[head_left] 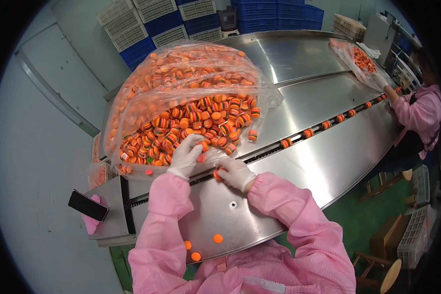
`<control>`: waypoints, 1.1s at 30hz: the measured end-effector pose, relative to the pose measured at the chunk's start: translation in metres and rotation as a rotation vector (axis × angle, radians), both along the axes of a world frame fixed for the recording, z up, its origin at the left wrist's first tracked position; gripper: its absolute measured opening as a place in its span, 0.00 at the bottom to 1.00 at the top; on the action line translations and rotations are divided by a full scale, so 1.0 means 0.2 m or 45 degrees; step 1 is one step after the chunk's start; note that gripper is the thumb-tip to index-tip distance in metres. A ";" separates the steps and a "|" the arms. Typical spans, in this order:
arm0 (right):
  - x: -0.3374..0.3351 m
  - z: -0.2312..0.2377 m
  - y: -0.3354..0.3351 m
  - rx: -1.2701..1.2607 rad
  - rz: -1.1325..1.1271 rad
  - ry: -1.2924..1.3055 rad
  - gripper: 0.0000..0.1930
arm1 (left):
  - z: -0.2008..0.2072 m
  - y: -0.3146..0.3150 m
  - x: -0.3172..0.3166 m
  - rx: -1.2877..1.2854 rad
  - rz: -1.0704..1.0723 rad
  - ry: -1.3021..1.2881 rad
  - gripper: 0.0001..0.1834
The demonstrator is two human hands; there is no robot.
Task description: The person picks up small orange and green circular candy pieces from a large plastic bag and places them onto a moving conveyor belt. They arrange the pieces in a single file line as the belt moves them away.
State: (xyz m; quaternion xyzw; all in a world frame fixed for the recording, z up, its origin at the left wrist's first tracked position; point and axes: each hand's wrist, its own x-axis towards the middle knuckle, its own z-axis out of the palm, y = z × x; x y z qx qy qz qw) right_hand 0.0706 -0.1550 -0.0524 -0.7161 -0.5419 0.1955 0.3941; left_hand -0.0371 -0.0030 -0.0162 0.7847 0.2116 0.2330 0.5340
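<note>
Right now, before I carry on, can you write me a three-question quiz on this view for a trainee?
1. Multiple choice: what is at the fingertips of the white-gloved right hand? A) a blue plastic crate; B) a striped, burger-shaped piece; C) a black rectangular phone.
2. True or false: the white-gloved left hand is at the open side of the large clear plastic bag.
3. Count: how many loose orange rounds show on the shiny steel tabletop near its closest edge?

Key: 1. B. 2. True. 3. Three, one partly hidden by the pink left sleeve.
</note>
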 end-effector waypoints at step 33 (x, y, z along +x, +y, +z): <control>0.26 -0.05 0.05 0.041 -0.477 -0.477 0.14 | -0.25 -0.34 0.10 1.050 -0.050 0.171 0.17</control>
